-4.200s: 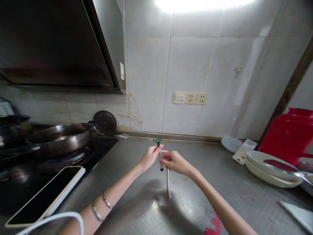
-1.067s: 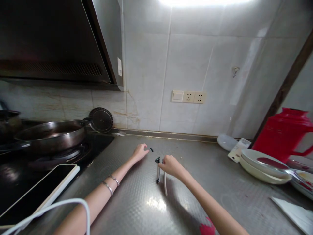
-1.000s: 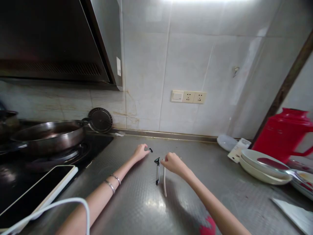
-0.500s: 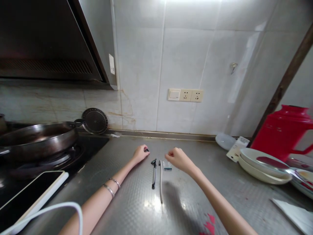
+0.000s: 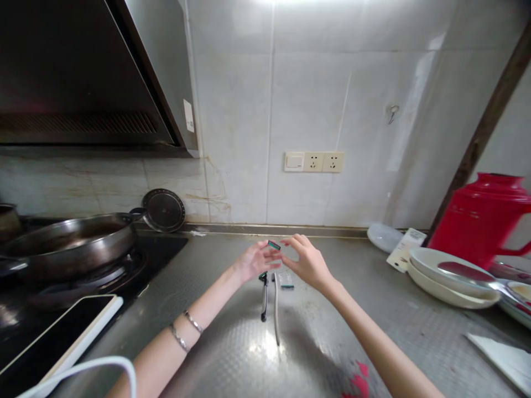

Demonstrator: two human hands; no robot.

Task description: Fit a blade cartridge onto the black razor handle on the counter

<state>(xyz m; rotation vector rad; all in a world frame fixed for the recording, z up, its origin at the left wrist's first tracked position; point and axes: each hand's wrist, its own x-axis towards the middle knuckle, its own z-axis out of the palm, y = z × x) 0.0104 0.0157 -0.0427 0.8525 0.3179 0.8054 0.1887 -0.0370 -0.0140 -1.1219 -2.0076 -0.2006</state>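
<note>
Between the fingertips of my left hand (image 5: 257, 262) is a small razor blade cartridge (image 5: 274, 245), dark with a green face. The palm is turned up. My right hand (image 5: 306, 262) is just to the right of the cartridge, thumb and fingers apart, with nothing seen in it. Below the hands a razor (image 5: 264, 298) with a black and silver handle lies on the steel counter, its head partly behind my left hand. Beside it lies a thin grey stick (image 5: 276, 315), its kind unclear. A clear plastic case (image 5: 286, 279) with a dark green strip is to its right.
On the left, a steel pan (image 5: 74, 243) stands on the stove, and a white-edged phone (image 5: 62, 337) lies with a white cable (image 5: 91, 364). At right are stacked plates (image 5: 427, 284), a red thermos jug (image 5: 477, 221) and a white sheet (image 5: 501, 354).
My left hand has moved right and turned palm up, bringing the razor cartridge into clear view. My right hand has opened from a curled shape and moved slightly up beside it.
</note>
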